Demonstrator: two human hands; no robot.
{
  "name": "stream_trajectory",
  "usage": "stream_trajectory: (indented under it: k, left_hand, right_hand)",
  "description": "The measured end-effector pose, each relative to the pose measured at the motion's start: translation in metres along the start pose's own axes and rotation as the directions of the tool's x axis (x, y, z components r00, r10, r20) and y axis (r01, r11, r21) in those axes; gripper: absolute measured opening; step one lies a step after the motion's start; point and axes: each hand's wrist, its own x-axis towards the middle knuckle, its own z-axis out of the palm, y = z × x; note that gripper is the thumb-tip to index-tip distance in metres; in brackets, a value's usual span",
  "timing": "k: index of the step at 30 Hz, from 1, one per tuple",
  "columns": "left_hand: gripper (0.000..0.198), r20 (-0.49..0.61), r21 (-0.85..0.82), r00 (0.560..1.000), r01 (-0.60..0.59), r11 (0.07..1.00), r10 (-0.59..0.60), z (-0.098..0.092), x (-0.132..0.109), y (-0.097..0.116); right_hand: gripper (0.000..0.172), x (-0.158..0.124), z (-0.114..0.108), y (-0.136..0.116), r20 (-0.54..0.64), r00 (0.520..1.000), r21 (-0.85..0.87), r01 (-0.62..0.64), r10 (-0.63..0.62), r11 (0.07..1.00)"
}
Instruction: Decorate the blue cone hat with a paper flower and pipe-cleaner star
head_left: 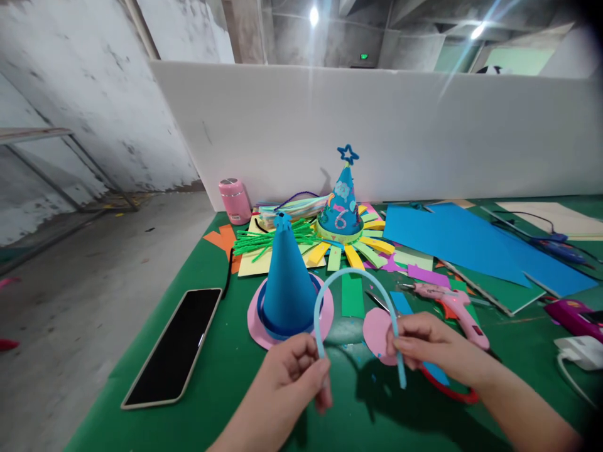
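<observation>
A green counter (221,383) fills the lower half of the frame, backed by a long white partition board (424,132) across the middle. Beyond it rise grey, stained concrete walls, with a bare concrete floor at the left and bright ceiling lights at the top. At the lower centre, the left hand (294,370) has its grip pinched closed on one end of a light-blue pipe cleaner (353,271), thumb against curled fingers. At the lower right, the right hand (424,345) has its grip clamped on the other leg, whose tip pokes out below the fingers. The pipe cleaner is bent into a tall arch between the two hands, held above the counter just in front of a plain blue cone hat (287,282) that stands upright on a pink disc. A black phone (176,345) lies flat at the lower left. Farther back, near the board, stands a decorated cone (342,201) topped by a blue star, on a ring of coloured paper strips, with a pink bottle (234,201) to its left. A pink glue gun (447,301) lies just above the right hand, and large blue paper sheets (447,242) spread at the right.
</observation>
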Motion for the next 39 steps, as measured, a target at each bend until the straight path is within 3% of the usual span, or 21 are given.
stream_trajectory:
  k: [4,8,14,22,27,39]
  left_hand:
    - [0.019,0.033,-0.182,0.999,-0.004,0.983,0.010,0.016,0.030,-0.006]
    - [0.018,0.016,-0.313,0.999,-0.028,0.949,0.035,0.016,0.053,-0.013]
    - [0.020,0.101,-0.336,0.994,-0.012,0.942,0.048,0.013,0.062,-0.031]
    - [0.018,0.123,-0.349,0.992,0.016,0.937,0.029,0.011,0.061,-0.039]
    - [0.018,0.127,-0.254,0.992,0.010,0.967,0.023,0.010,0.062,-0.042]
    - [0.018,0.193,-0.173,0.981,0.059,0.983,-0.024,0.010,0.058,-0.037]
  right_hand:
    - [0.018,0.025,0.027,0.004,-0.148,0.989,0.304,0.066,-0.022,0.950]
    - [0.016,0.049,0.038,0.007,-0.239,0.965,0.413,0.205,-0.112,0.887]
    - [0.018,0.054,0.037,0.018,-0.296,0.943,0.244,0.226,-0.149,0.943]
    - [0.021,0.053,0.043,0.020,-0.211,0.960,-0.062,0.177,-0.186,0.982]
    - [0.015,0.054,0.047,0.020,-0.221,0.955,-0.106,0.180,-0.200,0.978]
    - [0.024,0.054,0.043,0.018,-0.156,0.979,-0.082,0.118,-0.130,0.990]
